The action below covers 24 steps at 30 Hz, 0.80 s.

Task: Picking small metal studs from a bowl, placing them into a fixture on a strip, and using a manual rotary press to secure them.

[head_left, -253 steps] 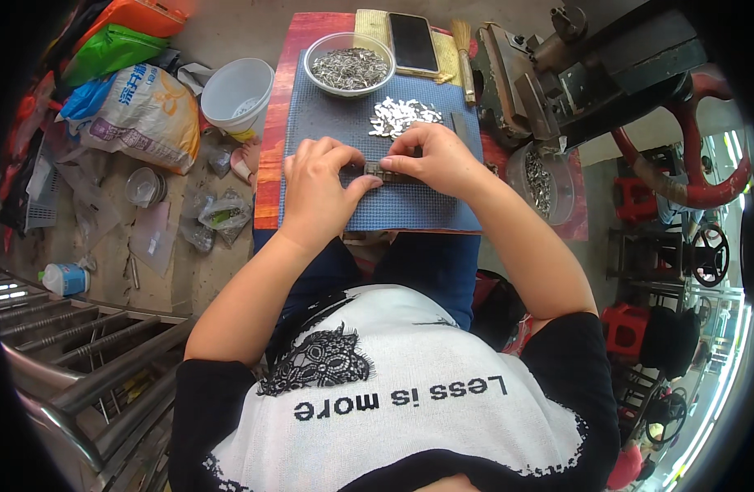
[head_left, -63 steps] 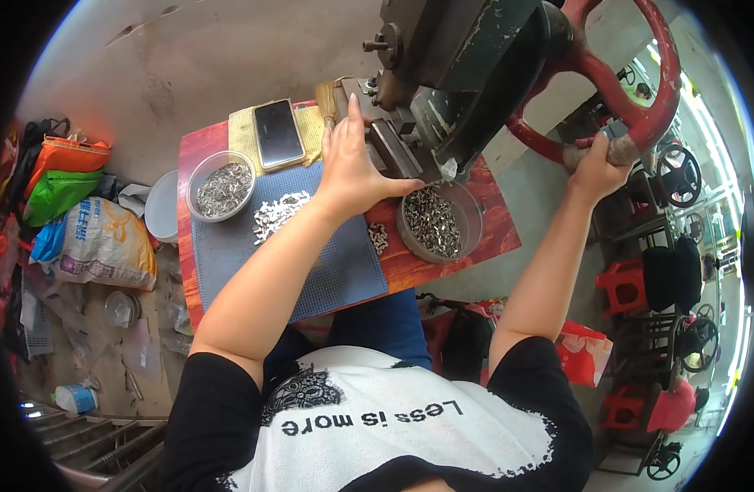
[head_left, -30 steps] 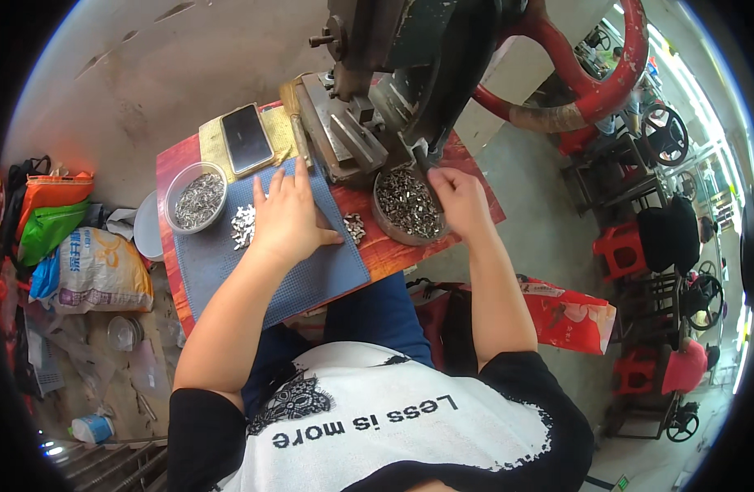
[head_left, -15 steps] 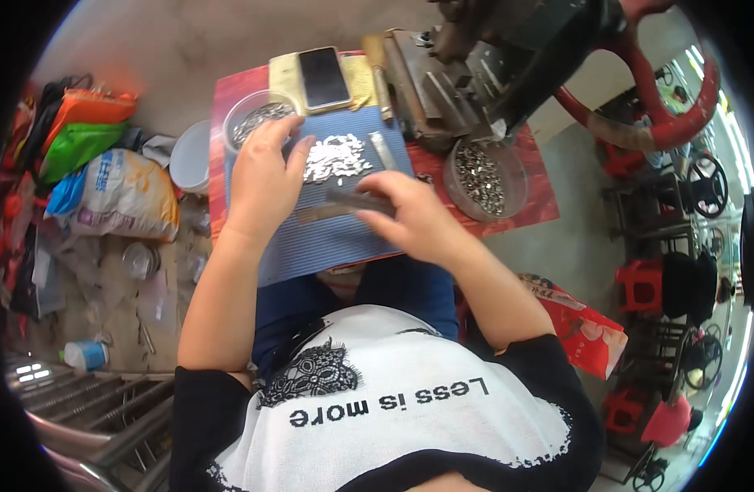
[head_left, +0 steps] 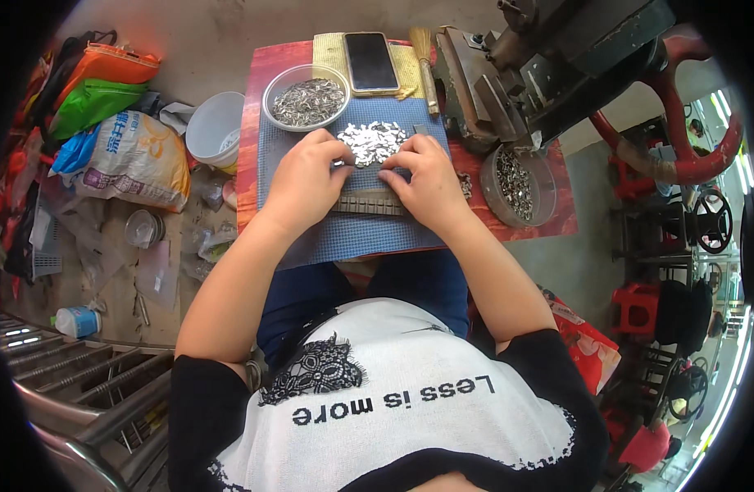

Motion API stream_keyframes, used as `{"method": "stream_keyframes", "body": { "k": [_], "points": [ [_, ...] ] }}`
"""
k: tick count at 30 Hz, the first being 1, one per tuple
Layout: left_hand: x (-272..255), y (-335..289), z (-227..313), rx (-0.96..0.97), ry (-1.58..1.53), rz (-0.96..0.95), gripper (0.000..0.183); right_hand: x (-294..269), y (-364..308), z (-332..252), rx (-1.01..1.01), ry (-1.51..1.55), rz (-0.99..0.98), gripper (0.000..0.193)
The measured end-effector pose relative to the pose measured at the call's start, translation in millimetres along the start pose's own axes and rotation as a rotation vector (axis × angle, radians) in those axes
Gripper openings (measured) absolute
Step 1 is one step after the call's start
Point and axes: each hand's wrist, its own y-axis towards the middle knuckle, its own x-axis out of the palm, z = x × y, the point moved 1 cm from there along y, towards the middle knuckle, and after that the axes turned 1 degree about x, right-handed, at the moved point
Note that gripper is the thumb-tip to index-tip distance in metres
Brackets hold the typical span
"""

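Note:
My left hand [head_left: 306, 179] is closed in a pinch at the left edge of a pile of small shiny metal pieces [head_left: 374, 141]. A small dark and shiny bit shows at its fingertips, too small to name. Against the right edge of the same pile, my right hand [head_left: 432, 182] has thumb and fingers bent together; what they hold, if anything, is hidden. Just below both hands, a slotted metal bar [head_left: 369, 204] lies across the blue ribbed mat [head_left: 344, 240], its ends partly covered by the hands.
A clear tub of metal pieces [head_left: 307, 100] stands behind my left hand, another tub [head_left: 518, 187] at the right. Behind lie a phone [head_left: 371, 62] on a yellow cloth and a brush [head_left: 424, 70]. A heavy press [head_left: 549, 78] rises at the back right. A white bucket [head_left: 215, 129] stands left.
My right hand has put down the dark bar it was moving and gone to the pile. My left hand has come from the clear tub to the pile's left edge. The view has shifted slightly.

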Motion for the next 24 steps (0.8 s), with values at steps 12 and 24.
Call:
{"method": "stream_keyframes", "body": {
  "k": [12,24],
  "points": [
    [19,19,6,0.131,0.251,-0.001,0.011,-40,-19,-7,-0.033,0.159,-0.2,0.013],
    [4,0,-1,0.177,0.052,0.13,0.01,-34,-35,-19,-0.12,0.044,-0.113,0.01]
  ]
}}
